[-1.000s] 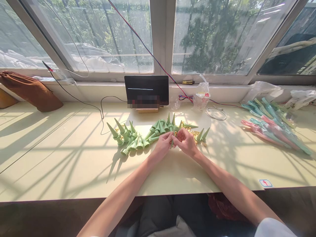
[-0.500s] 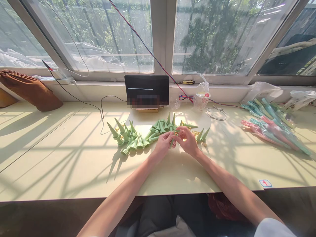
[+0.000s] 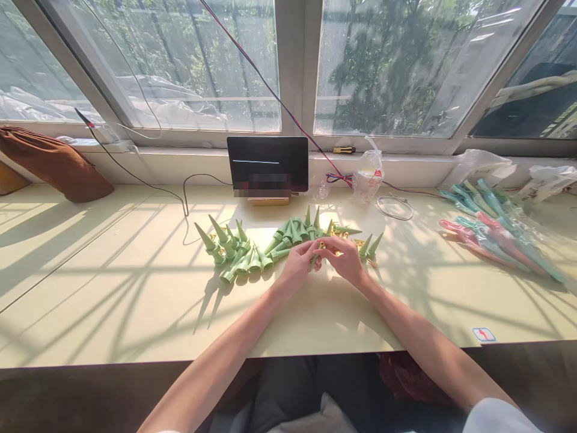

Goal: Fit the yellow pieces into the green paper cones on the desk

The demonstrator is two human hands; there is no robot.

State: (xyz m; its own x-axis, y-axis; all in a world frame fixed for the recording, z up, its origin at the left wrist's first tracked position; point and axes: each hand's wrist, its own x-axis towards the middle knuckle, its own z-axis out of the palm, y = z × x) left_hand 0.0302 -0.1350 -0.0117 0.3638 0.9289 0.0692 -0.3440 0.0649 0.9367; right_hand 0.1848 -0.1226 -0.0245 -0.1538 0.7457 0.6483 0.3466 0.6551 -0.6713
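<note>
Close together over the middle of the table, my left hand (image 3: pixel 298 262) and my right hand (image 3: pixel 345 260) meet at the fingertips. My left fingers pinch a green cone (image 3: pixel 314 261), its narrow end pointing down. A small yellow piece (image 3: pixel 321 245) shows at its top, where my right thumb and fingers close on it. How the two parts fit is hidden by my fingers. Behind and to the left lie several green cones (image 3: pixel 255 260), some upright, some tilted. Two more cones (image 3: pixel 370 248) stand to the right among small yellow pieces (image 3: pixel 372 263).
A dark tablet (image 3: pixel 268 165) stands on a wooden block at the back. Right of it are a bagged cup (image 3: pixel 368 180) and a coiled cable (image 3: pixel 395 208). Pink and teal bagged items (image 3: pixel 496 240) lie far right, a brown pouch (image 3: pixel 58 162) far left.
My right fingers have lowered and closed in on the yellow piece at the top of the cone. My left hand has barely moved.
</note>
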